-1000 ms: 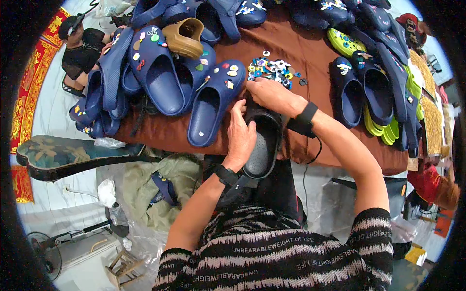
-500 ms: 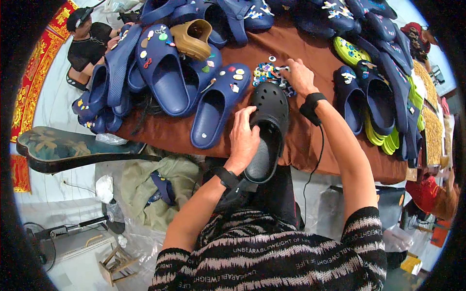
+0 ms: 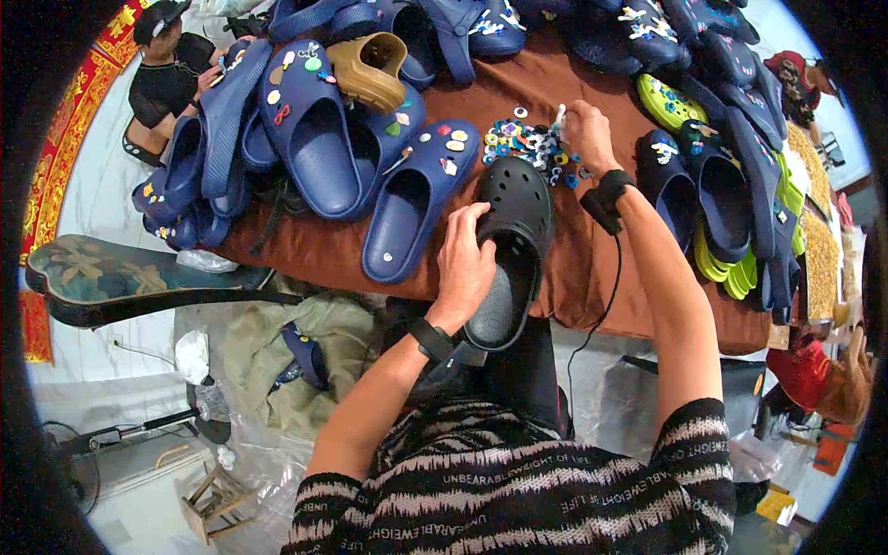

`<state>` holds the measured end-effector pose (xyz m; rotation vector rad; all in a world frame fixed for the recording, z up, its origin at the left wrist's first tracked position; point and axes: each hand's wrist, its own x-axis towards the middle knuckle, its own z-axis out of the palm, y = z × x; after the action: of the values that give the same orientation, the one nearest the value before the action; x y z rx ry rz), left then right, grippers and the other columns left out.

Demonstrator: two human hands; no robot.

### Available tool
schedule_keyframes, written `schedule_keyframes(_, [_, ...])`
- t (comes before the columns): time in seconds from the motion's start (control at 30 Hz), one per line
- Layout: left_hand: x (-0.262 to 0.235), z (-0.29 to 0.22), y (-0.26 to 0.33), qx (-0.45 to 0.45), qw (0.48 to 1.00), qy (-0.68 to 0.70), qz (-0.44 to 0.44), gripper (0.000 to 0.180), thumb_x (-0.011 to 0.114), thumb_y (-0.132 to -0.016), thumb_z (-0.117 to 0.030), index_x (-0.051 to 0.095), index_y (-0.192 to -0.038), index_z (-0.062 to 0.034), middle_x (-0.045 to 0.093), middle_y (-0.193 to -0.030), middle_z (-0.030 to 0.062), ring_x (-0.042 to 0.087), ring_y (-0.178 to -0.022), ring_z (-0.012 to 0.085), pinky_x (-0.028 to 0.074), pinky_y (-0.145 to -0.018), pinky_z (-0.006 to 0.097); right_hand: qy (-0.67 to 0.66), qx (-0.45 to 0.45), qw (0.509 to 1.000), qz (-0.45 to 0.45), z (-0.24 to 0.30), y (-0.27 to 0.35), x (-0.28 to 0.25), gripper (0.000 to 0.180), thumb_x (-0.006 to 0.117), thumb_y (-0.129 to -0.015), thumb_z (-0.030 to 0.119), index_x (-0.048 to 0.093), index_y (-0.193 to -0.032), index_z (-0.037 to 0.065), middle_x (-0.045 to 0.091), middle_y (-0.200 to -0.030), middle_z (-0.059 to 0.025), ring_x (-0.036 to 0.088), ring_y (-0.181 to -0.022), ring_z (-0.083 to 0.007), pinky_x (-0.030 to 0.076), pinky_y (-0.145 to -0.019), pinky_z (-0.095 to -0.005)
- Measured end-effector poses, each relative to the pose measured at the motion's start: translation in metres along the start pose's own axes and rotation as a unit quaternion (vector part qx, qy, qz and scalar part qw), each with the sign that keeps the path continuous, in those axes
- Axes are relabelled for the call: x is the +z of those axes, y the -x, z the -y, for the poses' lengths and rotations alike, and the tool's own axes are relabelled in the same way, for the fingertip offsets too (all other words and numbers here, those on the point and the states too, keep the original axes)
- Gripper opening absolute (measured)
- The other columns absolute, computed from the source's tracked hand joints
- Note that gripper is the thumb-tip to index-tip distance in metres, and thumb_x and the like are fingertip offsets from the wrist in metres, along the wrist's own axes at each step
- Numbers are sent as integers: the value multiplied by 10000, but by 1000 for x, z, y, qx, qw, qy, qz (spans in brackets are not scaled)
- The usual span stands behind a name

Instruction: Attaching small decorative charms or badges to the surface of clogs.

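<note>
While the left hand (image 3: pixel 465 268) lies over the near side of a black clog (image 3: pixel 511 248), its fingers curled around the clog's edge and gripping it, the right hand (image 3: pixel 586 137) is stretched out to a heap of small coloured charms (image 3: pixel 524 143) and pinches something small and pale between its fingertips. The clog lies toe-away at the front of a table (image 3: pixel 573 268) covered in brown cloth, its heel hanging over the near edge, just short of the charms. A blue clog (image 3: pixel 418 199) studded with charms lies just left of it; more blue clogs are piled across the back and left, with one tan clog (image 3: pixel 371 67) among them and green soles (image 3: pixel 717 264) stacked at the right. Both wrists wear black bands.
</note>
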<state>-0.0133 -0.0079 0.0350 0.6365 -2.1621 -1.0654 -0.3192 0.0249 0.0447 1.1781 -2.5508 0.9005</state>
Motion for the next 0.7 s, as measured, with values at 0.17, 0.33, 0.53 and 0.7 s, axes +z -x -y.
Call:
schedule_keyframes(0.17, [-2,3,2,5,1000,-2,-5,515,607,-792,74,514,-1282,-54,551,-1253,201,536,-1205,411,450,-1015,471,-410,65,891,183,25,16,-27,185,568,-977,121,687,-997,-20,636,-722,-39,608,-583,-116,511,-512,-305])
schedule_keyframes(0.33, [-1,1,2,6,1000,10,-6,512,609,-794,68,516,-1282,-58,552,-1245,198,536,-1203,408,451,-1012,471,-233,14,955,184,62,65,-25,160,626,-942,129,653,-1035,2,693,-787,-145,672,-643,-251,535,-577,-383])
schedule_keyframes(0.53, [-3,2,2,-6,1000,13,-2,496,613,-802,57,515,-1275,-57,542,-1254,191,536,-1200,406,453,-1010,472,-53,-95,989,102,63,85,-27,193,619,-952,191,570,-1088,63,687,-853,-239,667,-802,-440,505,-679,-528])
schedule_keyframes(0.7, [-3,-1,2,-12,1000,24,-6,486,552,-812,70,525,-1282,-47,553,-1262,190,548,-1216,408,444,-1038,453,-30,-99,983,155,63,99,-32,129,583,-972,176,553,-1026,63,649,-819,-257,645,-804,-464,492,-660,-530])
